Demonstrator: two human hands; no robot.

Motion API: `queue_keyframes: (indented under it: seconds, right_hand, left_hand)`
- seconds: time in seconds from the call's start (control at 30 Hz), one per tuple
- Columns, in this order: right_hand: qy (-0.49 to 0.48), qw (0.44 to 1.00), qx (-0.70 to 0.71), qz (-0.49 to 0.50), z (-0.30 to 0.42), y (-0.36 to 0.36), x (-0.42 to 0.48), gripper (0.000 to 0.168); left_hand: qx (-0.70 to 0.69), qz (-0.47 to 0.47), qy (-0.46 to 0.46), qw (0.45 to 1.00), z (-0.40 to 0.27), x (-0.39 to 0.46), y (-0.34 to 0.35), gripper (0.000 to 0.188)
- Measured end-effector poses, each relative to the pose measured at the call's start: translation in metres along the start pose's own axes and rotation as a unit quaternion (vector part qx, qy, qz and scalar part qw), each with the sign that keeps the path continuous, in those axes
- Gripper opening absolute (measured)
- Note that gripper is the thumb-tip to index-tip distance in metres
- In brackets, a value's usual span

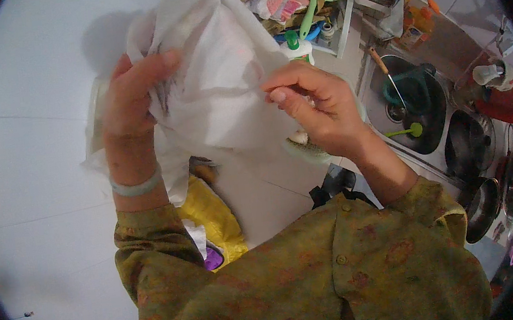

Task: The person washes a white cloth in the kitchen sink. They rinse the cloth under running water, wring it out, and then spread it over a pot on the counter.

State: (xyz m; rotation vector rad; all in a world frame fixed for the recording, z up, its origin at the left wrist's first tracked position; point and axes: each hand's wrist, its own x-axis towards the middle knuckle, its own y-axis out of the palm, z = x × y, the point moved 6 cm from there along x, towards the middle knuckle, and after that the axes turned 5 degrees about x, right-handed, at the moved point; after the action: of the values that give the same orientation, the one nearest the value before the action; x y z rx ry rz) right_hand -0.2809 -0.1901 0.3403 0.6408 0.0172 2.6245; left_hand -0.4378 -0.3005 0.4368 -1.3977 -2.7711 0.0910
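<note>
A large white cloth or thin bag is spread between my hands, its folds hanging down past my left wrist. My left hand grips its left side, thumb over the gathered material. With thumb and fingertips pinched together, my right hand is at its right edge; small pale bits show within the curled fingers. Below that hand, partly hidden by it, is a greenish round container with a whitish piece at its rim. What the cloth or bag contains cannot be made out.
A steel sink on the right holds a teal strainer and a long-handled utensil. Pans stand beside it. Beyond my hands are a white shelf with packages and a white bottle with a green cap. A yellow bag lies below my left forearm.
</note>
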Motion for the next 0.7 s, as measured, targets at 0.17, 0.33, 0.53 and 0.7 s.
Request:
queue_keyframes:
  seconds: [0.17,0.33,0.53,0.7]
  right_hand:
    - [0.025,0.995,-0.091,0.037,-0.010,0.016,0.002,0.014]
    - [0.105,0.994,-0.011,0.030,-0.036,0.010,-0.005,0.010]
    - [0.257,0.940,0.221,-0.034,-0.074,-0.011,-0.029,0.006]
    - [0.237,0.958,0.143,-0.079,-0.071,-0.025,-0.033,0.011]
  left_hand:
    - [0.041,0.009,-0.021,0.999,0.007,-0.002,-0.002,0.057]
    - [-0.001,0.017,-0.040,0.999,0.009,-0.010,-0.004,0.045]
    - [-0.011,0.076,-0.067,0.995,0.015,-0.009,-0.008,0.046]
    - [0.022,0.106,-0.059,0.992,0.020,-0.007,-0.007,0.048]
